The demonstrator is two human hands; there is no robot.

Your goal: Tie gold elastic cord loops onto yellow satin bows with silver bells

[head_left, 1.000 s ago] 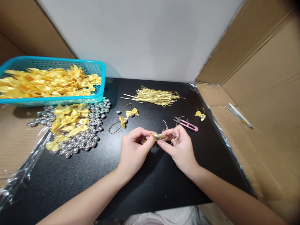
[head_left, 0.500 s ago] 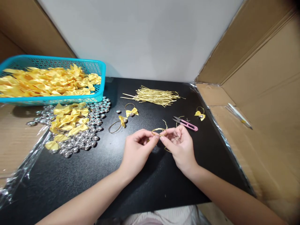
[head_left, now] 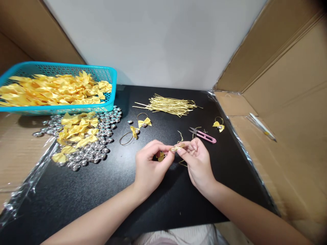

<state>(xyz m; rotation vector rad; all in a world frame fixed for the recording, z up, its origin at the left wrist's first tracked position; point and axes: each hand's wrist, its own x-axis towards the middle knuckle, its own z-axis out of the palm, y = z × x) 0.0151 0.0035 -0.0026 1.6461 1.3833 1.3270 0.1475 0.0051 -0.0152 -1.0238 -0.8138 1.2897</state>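
Observation:
Between my hands is a gold cord (head_left: 177, 147), bent into a small loop. My left hand (head_left: 152, 164) pinches one side of it between thumb and fingertips. At the other side, my right hand (head_left: 198, 159) is closed on the cord with thumb and index finger. A yellow bow (head_left: 160, 156) shows partly behind my left fingers; whether it is joined to the cord I cannot tell. Just beyond my right hand lie pink thread snips (head_left: 205, 136) and cord scraps (head_left: 180, 136). Left of my hands rest two looped cords with a bow and silver bell-like bead (head_left: 135, 132) (head_left: 144, 123).
A blue basket (head_left: 113, 92) of yellow bows stands back left. Before it lie silver beads (head_left: 89, 156) and more bows (head_left: 79, 127). Gold cords (head_left: 171, 104) are bundled at the back. Another bow loop (head_left: 218, 126) and a white-handled cutter (head_left: 262, 127) are at the right.
The loop between my fingertips has tilted and looks flatter. More of the yellow bow shows behind my left fingers. Both hands keep their hold.

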